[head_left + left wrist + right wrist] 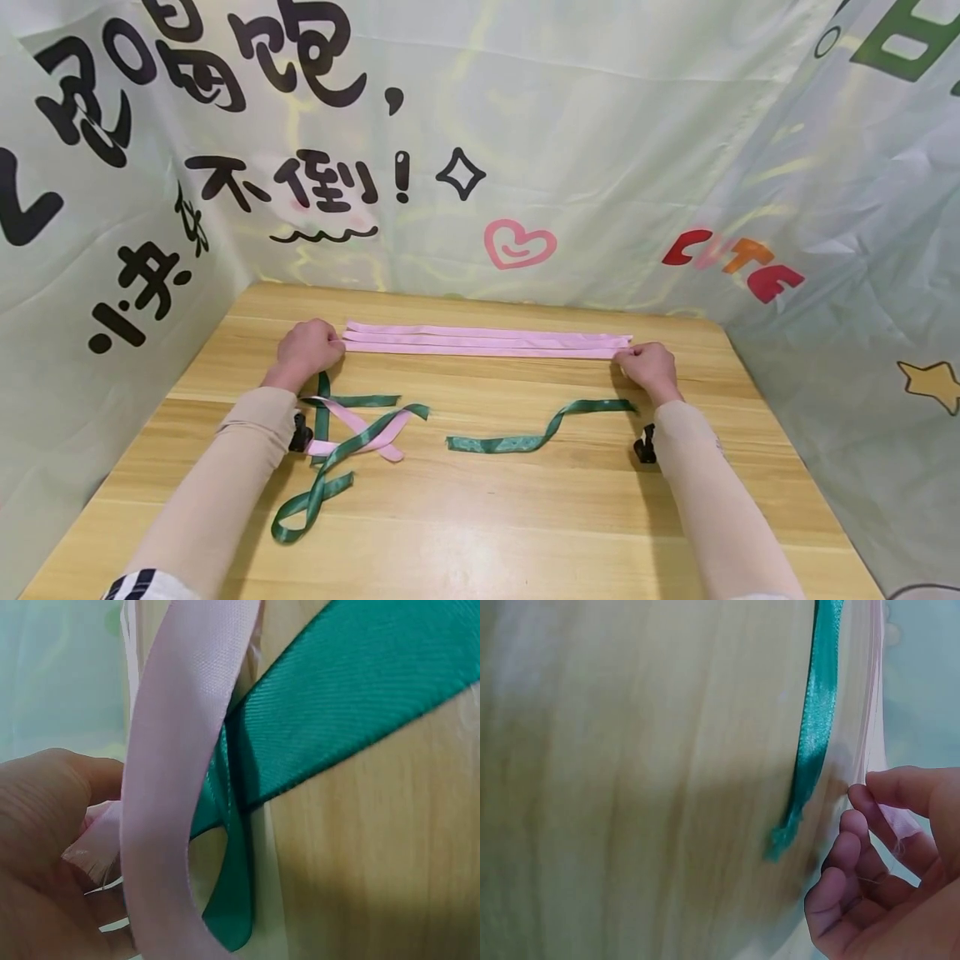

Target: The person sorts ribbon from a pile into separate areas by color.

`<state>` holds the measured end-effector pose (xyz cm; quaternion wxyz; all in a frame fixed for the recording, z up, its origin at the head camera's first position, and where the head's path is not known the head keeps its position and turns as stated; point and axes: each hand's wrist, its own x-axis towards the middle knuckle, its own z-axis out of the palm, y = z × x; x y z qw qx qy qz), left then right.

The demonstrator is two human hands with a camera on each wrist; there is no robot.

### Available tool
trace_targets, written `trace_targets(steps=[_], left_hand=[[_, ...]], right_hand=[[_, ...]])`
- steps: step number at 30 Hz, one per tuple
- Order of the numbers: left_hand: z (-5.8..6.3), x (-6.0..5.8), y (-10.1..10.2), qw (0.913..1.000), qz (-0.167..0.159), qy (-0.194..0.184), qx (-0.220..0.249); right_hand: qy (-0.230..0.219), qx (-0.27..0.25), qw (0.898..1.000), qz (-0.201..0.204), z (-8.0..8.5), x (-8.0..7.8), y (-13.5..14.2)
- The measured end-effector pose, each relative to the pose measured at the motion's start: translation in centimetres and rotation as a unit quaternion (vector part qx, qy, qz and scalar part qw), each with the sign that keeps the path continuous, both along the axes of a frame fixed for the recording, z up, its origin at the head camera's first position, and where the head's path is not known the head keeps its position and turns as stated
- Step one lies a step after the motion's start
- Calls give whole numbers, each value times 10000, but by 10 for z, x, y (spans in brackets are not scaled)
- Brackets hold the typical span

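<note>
Three pink ribbon strips lie side by side along the back of the table. My left hand (307, 348) pinches the left end of the nearest pink ribbon (480, 351), and my right hand (649, 370) pinches its right end, so it runs straight between them. In the left wrist view, a frayed pink ribbon end (99, 836) pokes out at the fingers, partly hidden by a loose pink ribbon close to the camera. In the right wrist view, thumb and forefinger meet on the strip, with a pink tail (901, 820) behind them.
Green ribbons (322, 485) and a looped pink ribbon (388, 432) lie tangled beside my left forearm. One wavy green ribbon (497, 444) lies mid-table, reaching towards my right wrist. A printed cloth (600, 167) hangs behind the wooden table (480, 533) and along its sides.
</note>
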<state>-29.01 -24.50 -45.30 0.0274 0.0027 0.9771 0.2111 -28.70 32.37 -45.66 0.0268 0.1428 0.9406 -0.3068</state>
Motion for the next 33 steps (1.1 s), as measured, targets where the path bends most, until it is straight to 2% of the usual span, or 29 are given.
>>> trace_targets(steps=[23,28,33], left_hand=[[-3,-8,2,9989,388,63,-246],[-2,-4,-1,9989,386,-47,-259],[9,2,-11,9985,405,-135,-349]], right_hand=[[-2,247,9997,-26,1,-10,-8],[-15,44,10000,12,2,-5,-2],[343,108,9992,148,12,5,3]])
